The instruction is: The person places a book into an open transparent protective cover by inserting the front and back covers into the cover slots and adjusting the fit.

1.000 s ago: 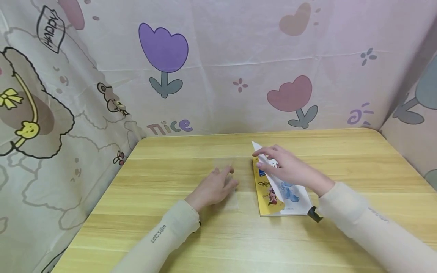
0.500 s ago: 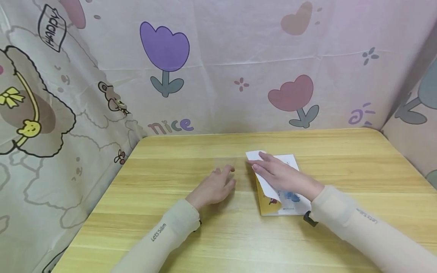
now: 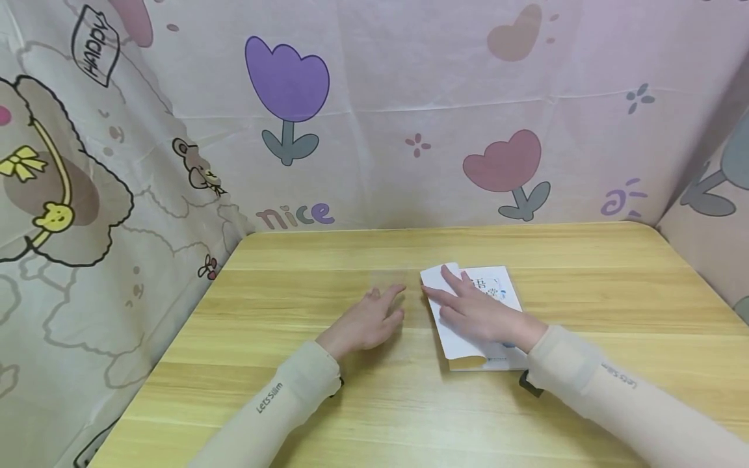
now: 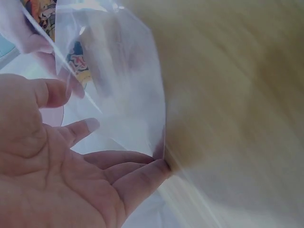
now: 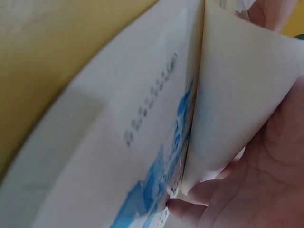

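A book (image 3: 508,286) lies on the table right of centre, its white page printed with Chinese characters and a blue picture. A white leaf (image 3: 440,318) is turned over toward the left; a little yellow (image 3: 469,363) shows at its lower edge. My right hand (image 3: 482,313) rests on the leaf with fingers spread; the right wrist view shows the leaf (image 5: 244,90) bowed up from the page. To the left, my left hand (image 3: 364,322) has loosely extended fingers. In the left wrist view its fingertips touch the edge of a clear plastic film (image 4: 126,71), barely visible from the head.
The wood-grain table (image 3: 281,273) extends around both hands. A patterned cloth (image 3: 374,149) with flowers and cartoon bears hangs behind and at both sides. A black wrist strap (image 3: 531,383) shows at the right cuff, close to the book's lower corner.
My right hand has brought the lifted leaf down to the left and now lies flatter on it, covering the yellow picture. The left hand stays nearly still.
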A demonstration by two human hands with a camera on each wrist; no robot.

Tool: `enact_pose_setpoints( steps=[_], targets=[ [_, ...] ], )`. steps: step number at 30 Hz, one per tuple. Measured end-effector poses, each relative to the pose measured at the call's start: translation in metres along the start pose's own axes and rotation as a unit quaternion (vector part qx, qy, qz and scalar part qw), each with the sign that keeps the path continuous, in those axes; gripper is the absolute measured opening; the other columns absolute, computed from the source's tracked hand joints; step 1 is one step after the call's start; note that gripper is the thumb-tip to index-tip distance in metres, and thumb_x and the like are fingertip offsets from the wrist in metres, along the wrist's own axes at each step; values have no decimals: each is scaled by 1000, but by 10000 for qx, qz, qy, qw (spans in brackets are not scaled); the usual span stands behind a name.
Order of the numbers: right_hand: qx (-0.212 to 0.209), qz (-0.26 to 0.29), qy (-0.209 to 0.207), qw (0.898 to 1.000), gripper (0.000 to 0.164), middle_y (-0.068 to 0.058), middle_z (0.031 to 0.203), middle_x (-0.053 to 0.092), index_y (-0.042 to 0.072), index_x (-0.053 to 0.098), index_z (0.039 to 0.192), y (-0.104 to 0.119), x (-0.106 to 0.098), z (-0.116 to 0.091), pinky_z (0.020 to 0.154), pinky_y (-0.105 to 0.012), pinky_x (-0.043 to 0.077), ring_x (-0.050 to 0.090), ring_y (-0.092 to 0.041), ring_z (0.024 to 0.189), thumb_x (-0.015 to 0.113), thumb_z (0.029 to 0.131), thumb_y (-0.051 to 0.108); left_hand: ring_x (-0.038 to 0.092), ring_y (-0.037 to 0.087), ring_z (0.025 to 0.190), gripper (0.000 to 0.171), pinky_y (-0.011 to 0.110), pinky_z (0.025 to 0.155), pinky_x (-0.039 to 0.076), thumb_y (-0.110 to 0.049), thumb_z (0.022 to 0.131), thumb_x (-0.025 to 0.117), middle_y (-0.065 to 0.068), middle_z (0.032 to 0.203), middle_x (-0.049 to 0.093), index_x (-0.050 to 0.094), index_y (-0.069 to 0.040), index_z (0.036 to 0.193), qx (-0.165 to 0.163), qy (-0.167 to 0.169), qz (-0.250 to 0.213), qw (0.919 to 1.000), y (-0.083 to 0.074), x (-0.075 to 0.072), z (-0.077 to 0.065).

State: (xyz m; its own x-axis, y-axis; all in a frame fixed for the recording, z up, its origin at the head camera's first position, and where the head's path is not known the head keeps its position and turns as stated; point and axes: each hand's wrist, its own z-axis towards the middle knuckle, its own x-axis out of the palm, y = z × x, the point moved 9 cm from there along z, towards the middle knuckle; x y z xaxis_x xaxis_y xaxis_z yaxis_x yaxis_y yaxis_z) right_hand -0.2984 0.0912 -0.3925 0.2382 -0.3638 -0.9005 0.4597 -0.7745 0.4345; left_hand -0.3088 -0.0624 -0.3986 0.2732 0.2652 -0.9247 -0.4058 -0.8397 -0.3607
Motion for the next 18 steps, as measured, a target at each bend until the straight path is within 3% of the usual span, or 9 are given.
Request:
enact_pose_setpoints(
  steps=[5, 11, 18],
  targets=[
    [2, 262, -219, 9994, 65, -26, 155, -8, 0, 24, 152, -1, 1, 2, 107, -55, 19, 3, -47, 137, 45, 101, 35, 21, 43, 136, 63, 59, 103, 25, -42, 98, 44, 28, 148, 27, 24, -26, 155, 8, 109, -107, 9999, 1, 0, -2],
    [190, 542, -318, 9978, 69, -23, 154, -12, -1, 30, 149, -3, 2, 5, 107, -53, 20, 3, -42, 139, 47, 100, 45, 19, 40, 137, 77, 57, 105, 22, -47, 90, 55, 19, 152, 27, 20, -27, 155, 26, 211, -161, 9996, 4, 1, -3],
    [254, -57, -511, 9984, 64, -28, 154, -5, -1, 32, 149, 3, 5, 6, 104, -55, 25, 4, -46, 138, 40, 102, 43, 21, 38, 138, 85, 49, 108, 20, -47, 88, 59, 20, 152, 25, 18, -15, 156, -6, 242, -230, 9994, 7, 1, -3]
  ],
)
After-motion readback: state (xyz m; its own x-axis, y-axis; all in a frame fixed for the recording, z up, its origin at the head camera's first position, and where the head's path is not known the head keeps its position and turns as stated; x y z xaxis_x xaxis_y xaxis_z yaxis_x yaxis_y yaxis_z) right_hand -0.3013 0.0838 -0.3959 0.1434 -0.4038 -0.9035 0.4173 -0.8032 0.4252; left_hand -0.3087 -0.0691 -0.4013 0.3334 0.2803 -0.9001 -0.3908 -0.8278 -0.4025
